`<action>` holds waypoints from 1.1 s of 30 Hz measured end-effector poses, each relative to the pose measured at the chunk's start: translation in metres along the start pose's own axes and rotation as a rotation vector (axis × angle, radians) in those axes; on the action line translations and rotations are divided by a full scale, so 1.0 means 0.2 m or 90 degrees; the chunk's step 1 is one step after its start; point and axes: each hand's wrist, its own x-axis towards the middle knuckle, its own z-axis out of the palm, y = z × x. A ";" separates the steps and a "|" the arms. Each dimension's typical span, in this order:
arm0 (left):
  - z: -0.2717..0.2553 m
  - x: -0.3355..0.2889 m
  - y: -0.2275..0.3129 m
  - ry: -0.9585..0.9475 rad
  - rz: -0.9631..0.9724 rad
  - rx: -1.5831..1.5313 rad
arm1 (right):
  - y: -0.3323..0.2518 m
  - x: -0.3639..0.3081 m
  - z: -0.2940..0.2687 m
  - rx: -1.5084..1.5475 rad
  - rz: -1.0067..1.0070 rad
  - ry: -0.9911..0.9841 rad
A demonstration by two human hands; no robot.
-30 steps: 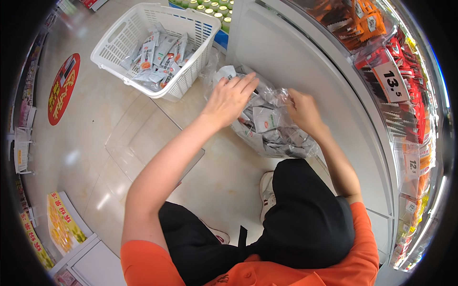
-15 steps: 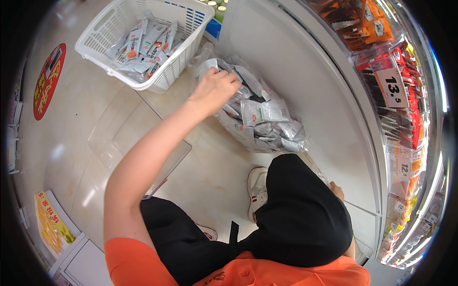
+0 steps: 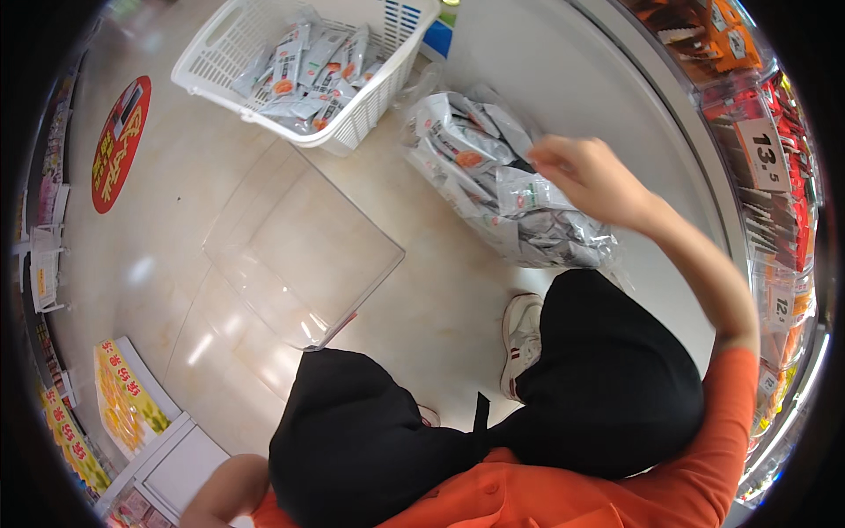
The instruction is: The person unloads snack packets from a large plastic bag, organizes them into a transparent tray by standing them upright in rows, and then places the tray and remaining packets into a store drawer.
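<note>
— One hand to describe in the head view: doing what?
— Hanging, with the right hand, over the side of a clear plastic bag nearest a pale grey panel; not managing to tell whether touching.
— Holding anything in that grip?
— Showing fingers partly curled, with tips hidden; not managing to tell whether pinching film or nothing. Seeing only the left arm at the lower edge, so not telling that other grip's state.
— Finding the silvery packets where?
— Lying heaped inside the bag, on the floor beside the panel. Seeing similar ones also inside a white slatted basket, up and to the left.
— Noticing anything nearer?
— Spotting a clear plastic container between basket and knees.
</note>
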 end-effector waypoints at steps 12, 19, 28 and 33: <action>0.32 -0.10 -0.08 0.816 0.212 0.379 | 0.14 0.53 0.44 -0.374 0.136 -0.089; 0.26 -0.79 -0.72 1.282 -0.643 0.405 | 0.22 0.51 0.53 -0.465 0.051 0.062; 0.42 -0.94 -1.32 1.275 -0.774 0.114 | -0.08 0.35 0.08 -0.125 0.287 0.188; 0.40 -0.64 -1.26 1.236 -0.822 0.049 | -0.44 0.27 -0.03 0.158 0.006 0.254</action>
